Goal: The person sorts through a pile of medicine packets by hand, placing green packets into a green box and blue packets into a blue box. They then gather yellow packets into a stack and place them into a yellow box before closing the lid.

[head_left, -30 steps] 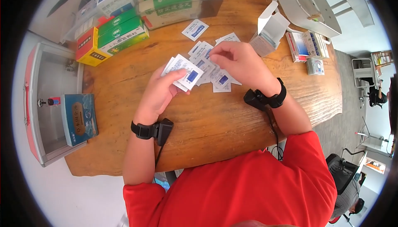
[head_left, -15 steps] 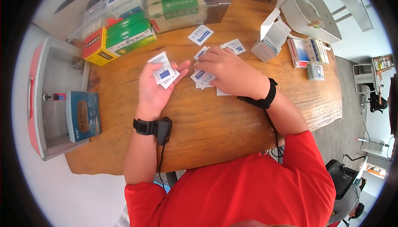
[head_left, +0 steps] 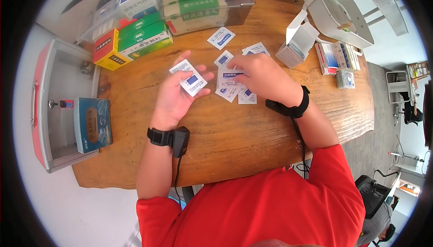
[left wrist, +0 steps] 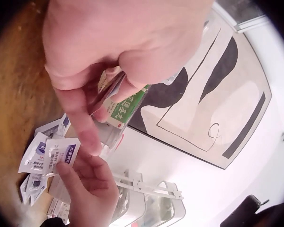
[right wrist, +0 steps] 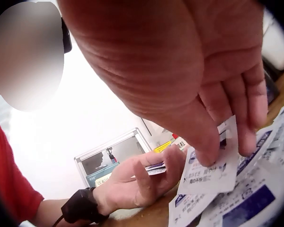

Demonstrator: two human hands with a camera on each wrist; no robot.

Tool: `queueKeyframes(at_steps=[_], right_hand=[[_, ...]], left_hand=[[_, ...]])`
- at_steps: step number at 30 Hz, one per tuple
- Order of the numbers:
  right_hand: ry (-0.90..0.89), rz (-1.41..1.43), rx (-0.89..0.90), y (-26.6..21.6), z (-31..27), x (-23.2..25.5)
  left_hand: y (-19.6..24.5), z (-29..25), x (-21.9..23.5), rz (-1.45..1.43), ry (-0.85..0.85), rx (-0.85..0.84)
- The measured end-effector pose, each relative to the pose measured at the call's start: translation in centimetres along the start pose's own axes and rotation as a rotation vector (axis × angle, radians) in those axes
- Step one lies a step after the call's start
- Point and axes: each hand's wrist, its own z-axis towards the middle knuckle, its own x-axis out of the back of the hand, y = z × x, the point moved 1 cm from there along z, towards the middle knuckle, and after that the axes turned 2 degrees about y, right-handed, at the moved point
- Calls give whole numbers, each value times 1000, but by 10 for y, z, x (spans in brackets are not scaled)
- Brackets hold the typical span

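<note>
White sachets with blue print (head_left: 188, 76) lie in my left hand (head_left: 170, 98), the thumb pressing on the top one and the other fingers spread. My right hand (head_left: 273, 79) is over the loose sachets on the table, to the right of the left hand. Between its thumb and fingers it pinches one sachet (right wrist: 210, 172), also visible in the left wrist view as a raised sachet (left wrist: 60, 155). Beneath it, overlapping sachets (head_left: 225, 94) form a loose pile. One more sachet (head_left: 221, 38) lies apart, farther back on the wood.
An open white carton (head_left: 295, 50) stands right of the pile. Behind is a clear plastic bin (head_left: 241, 14) of packages. Green boxes (head_left: 144, 37) and a yellow box (head_left: 106, 50) are at back left. A blue box (head_left: 93, 125) leans by a metal-framed case (head_left: 65, 111). Small boxes (head_left: 331, 57) sit at right.
My left hand has drawn leftward from the pile with its sachets, which were fanned beside it earlier. My right hand has reached down to the pile and now pinches a sachet there.
</note>
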Motion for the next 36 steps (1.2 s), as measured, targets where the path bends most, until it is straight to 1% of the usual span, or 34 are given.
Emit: queueKeyframes(at_steps=[2, 4, 6, 7, 9, 10, 11, 13, 14, 15, 16, 17, 18, 19, 20, 21, 22, 24, 25, 26, 27, 28, 29, 30, 32, 36], right_hand=[[6, 1, -2, 2, -1, 5], [13, 1, -5, 6, -2, 10], [59, -61, 61, 10, -3, 15], [59, -61, 60, 7, -3, 19], [24, 77, -103, -1, -2, 31], [23, 76, -102, -4, -2, 34], [34, 128, -79, -7, -2, 37], [43, 181, -55, -16, -2, 41], [-6, 239, 3, -22, 0, 40], [-55, 298, 60, -28, 3, 36], [-54, 299, 60, -32, 4, 30], [-63, 278, 117, -36, 6, 19], [-71, 257, 173, -38, 8, 8], [-69, 259, 172, -40, 10, -4], [63, 238, 256, -42, 11, -16], [192, 215, 338, -42, 11, -20], [190, 211, 333, -41, 11, -19], [385, 205, 229, -34, 13, -12], [424, 192, 176, -27, 15, -5], [419, 189, 179, -23, 16, 0], [399, 125, 150, -19, 17, 4], [380, 61, 121, -14, 17, 9], [290, -75, 47, -1, 13, 9], [289, -76, 48, 3, 11, 4], [158, -233, 8, 6, 6, -6], [93, -342, 40, 3, 2, -16]], left_hand=[[0, 1, 3, 15, -13, -5], [-1, 5, 10, 26, -108, 34], [-4, 7, 12, 46, -128, 42], [-4, 7, 12, 66, -147, 51], [-5, 6, 10, 58, -167, 78], [-6, 6, 8, 51, -187, 103], [-6, 6, 6, 48, -186, 102], [-8, 5, 1, 89, -226, 192], [-9, 2, -3, 88, -226, 191], [-10, -1, -9, 98, -246, 224], [-12, -5, -13, 109, -266, 257], [-14, -7, -15, 106, -364, 256], [-15, -10, -13, 109, -364, 258], [-18, -12, -10, 134, -443, 255], [-22, -12, -6, 156, -523, 251], [-28, -8, 3, 234, -508, 274], [-26, -7, 4, 230, -512, 276], [-20, -6, 2, 283, -423, 253], [-17, -6, -2, 275, -425, 249], [-11, -6, -5, 150, -343, 173], [-8, -5, -6, 27, -261, 97], [-7, -3, -3, 24, -261, 94], [-6, 1, 2, -45, -238, 75], [-5, 3, 4, -114, -215, 57], [-5, 4, 3, -93, -214, 38], [-8, 6, 6, -103, -206, 36]])
